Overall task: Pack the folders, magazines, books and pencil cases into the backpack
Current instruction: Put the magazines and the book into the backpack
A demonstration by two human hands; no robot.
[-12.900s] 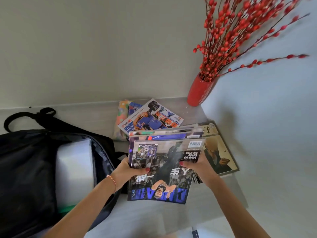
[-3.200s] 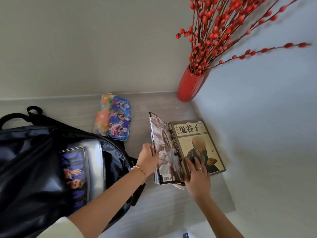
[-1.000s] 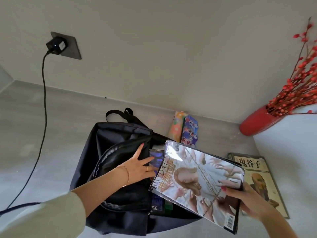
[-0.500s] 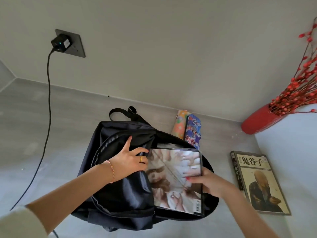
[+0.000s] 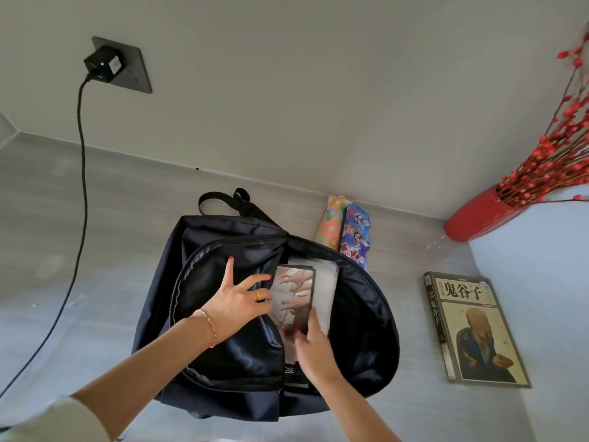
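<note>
1. Two hands at work over a black backpack (image 5: 223, 339), lying flat on the grey surface (image 5: 79, 250), main compartment unzipped and gaping.
2. Left hand (image 5: 237, 303): fingers spread wide, flat against the front flap of the backpack, pressing it back; nothing gripped.
3. Right hand (image 5: 314, 346): fingers extended along the cover of a magazine (image 5: 293, 295), touching it; whether anything is pinched, cannot tell.
4. Magazine: mostly inside the opening, upper part visible, beside a pale folder (image 5: 326, 288) already in the compartment.
5. Dark printed edge of another magazine (image 5: 291, 373) peeking out low in the opening, just left of the right wrist.
6. Outside the bag: two patterned pencil cases (image 5: 345, 231) side by side just beyond the backpack's top right, near the wall.
7. Further right, well apart from the bag: a book (image 5: 471, 330) lying flat, cover up.
8. Back right corner: red vase (image 5: 478, 218) with red berry branches.
9. On the wall, upper left: a charger (image 5: 102, 63) plugged in, cable hanging down.
</note>
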